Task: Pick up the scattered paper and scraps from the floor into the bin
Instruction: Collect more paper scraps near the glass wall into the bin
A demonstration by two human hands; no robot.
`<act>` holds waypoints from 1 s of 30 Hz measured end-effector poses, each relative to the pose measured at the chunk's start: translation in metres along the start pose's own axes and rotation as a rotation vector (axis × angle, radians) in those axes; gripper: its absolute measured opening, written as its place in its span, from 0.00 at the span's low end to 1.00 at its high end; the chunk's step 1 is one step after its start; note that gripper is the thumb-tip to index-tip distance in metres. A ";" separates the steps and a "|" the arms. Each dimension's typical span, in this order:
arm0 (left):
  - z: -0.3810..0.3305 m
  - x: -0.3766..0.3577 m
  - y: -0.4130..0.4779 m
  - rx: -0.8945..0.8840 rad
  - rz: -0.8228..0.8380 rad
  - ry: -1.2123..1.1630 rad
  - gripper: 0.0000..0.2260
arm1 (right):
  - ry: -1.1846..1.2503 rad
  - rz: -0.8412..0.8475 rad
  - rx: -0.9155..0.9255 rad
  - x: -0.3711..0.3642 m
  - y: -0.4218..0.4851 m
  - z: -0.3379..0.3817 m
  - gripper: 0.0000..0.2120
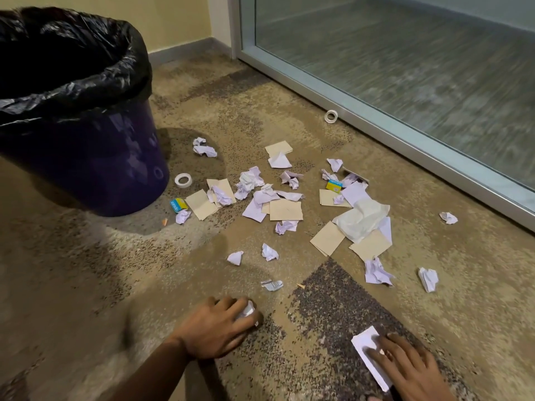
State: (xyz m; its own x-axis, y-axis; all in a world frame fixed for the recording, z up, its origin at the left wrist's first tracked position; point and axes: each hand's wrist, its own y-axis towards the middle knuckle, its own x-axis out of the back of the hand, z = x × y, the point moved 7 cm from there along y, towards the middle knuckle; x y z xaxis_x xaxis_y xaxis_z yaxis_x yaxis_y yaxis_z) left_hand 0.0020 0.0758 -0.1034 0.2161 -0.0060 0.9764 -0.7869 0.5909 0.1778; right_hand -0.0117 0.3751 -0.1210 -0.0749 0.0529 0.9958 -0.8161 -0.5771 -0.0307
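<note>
On carpet (86, 270): L hand (215, 328) grips wad (247, 309); R hand (411, 369) prob. presses sheet (365, 342).

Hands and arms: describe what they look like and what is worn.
Both are a person's bare hands. The left hand has no glove, and its forearm is bare to the frame's edge: no sleeve, watch or band shows. The right hand is ungloved too, cut off near the wrist.

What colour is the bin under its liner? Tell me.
The bin is dark purple, its liner black; head view.
</note>
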 end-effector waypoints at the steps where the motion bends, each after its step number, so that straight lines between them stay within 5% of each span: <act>1: 0.003 0.000 0.002 0.087 -0.012 -0.005 0.13 | 0.006 -0.002 -0.045 0.002 0.000 0.003 0.26; 5: 0.008 -0.009 0.006 0.326 0.037 0.004 0.11 | -0.053 -0.062 -0.120 0.009 0.016 0.010 0.22; 8: 0.015 -0.014 0.010 0.395 0.071 0.005 0.28 | -0.091 -0.107 -0.144 0.008 0.033 0.005 0.22; 11: 0.026 -0.012 0.013 0.486 0.083 -0.008 0.33 | -0.041 -0.073 -0.261 0.014 0.054 -0.004 0.25; 15: 0.034 -0.017 0.007 0.575 0.065 -0.026 0.28 | 0.171 -0.047 -0.462 0.020 0.069 -0.006 0.25; 19: 0.028 -0.008 0.005 0.667 0.039 -0.058 0.10 | 0.442 0.010 -0.657 0.010 0.075 -0.020 0.25; 22: 0.028 -0.008 0.002 0.686 0.100 -0.152 0.16 | 0.453 0.025 -0.655 0.009 0.082 -0.020 0.16; 24: 0.031 -0.005 0.002 0.682 0.136 -0.134 0.11 | 0.476 -0.006 -0.637 0.014 0.084 -0.012 0.02; 30: 0.065 0.016 0.019 0.826 0.200 -0.224 0.13 | 0.568 0.021 -0.640 0.017 0.103 -0.012 0.15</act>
State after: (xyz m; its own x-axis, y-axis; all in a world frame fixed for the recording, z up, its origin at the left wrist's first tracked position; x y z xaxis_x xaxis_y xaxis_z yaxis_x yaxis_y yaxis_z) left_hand -0.0465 0.0345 -0.0766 -0.0210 -0.1740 0.9845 -0.9834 -0.1740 -0.0517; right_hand -0.1040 0.3266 -0.1081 -0.2297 0.5468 0.8052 -0.9650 -0.0206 -0.2613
